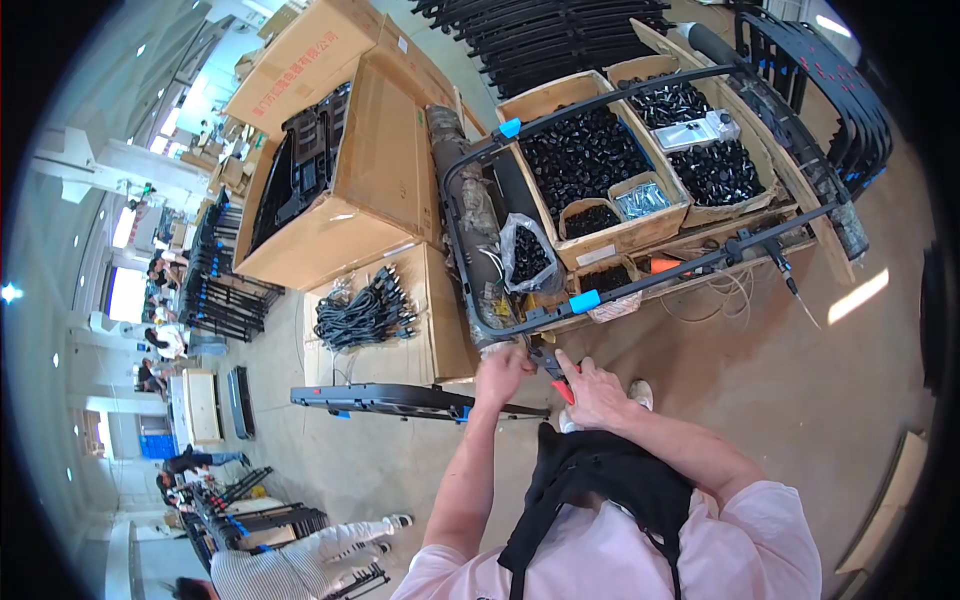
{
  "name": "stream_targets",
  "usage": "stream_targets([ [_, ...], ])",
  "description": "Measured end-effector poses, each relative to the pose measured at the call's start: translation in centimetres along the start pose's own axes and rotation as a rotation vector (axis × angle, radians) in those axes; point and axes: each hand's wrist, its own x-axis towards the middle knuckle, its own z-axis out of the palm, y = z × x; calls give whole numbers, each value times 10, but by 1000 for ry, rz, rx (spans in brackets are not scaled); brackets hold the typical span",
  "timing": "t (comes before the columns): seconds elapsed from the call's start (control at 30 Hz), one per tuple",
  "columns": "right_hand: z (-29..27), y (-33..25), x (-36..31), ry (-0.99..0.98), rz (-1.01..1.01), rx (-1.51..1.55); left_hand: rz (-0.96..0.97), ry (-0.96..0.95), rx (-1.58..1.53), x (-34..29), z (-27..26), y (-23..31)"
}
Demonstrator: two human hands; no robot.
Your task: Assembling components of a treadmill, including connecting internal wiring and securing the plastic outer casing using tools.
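A black tubular metal frame (640,90) with blue clips rests across a wooden workbench. Its near corner is just in front of my hands. My left hand (503,372) is closed at that corner of the frame, beside a wrapped pad (470,215). My right hand (592,392) grips a pair of pliers with red and black handles (556,372), whose jaws point toward the same corner. A clear bag of black parts (528,255) lies inside the frame loop.
Wooden boxes of small black parts (585,155) and a tray of screws (640,200) sit on the bench. A cardboard box holding bundled black cables (365,315) stands to the left, with a black frame part (400,400) below it. Other people work far left.
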Motion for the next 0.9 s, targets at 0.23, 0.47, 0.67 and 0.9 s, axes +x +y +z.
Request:
stream_targets([
  [0.23, 26, -28, 1, 226, 18, -113, 314, 309, 770, 57, -40, 72],
  [0.47, 56, -65, 15, 347, 184, -141, 634, 97, 319, 91, -32, 40],
  [0.67, 74, -80, 21, 446, 257, -207, 493, 151, 318, 87, -27, 37],
  [0.9, 87, -96, 32, 477, 320, -303, 376, 139, 346, 92, -24, 44],
])
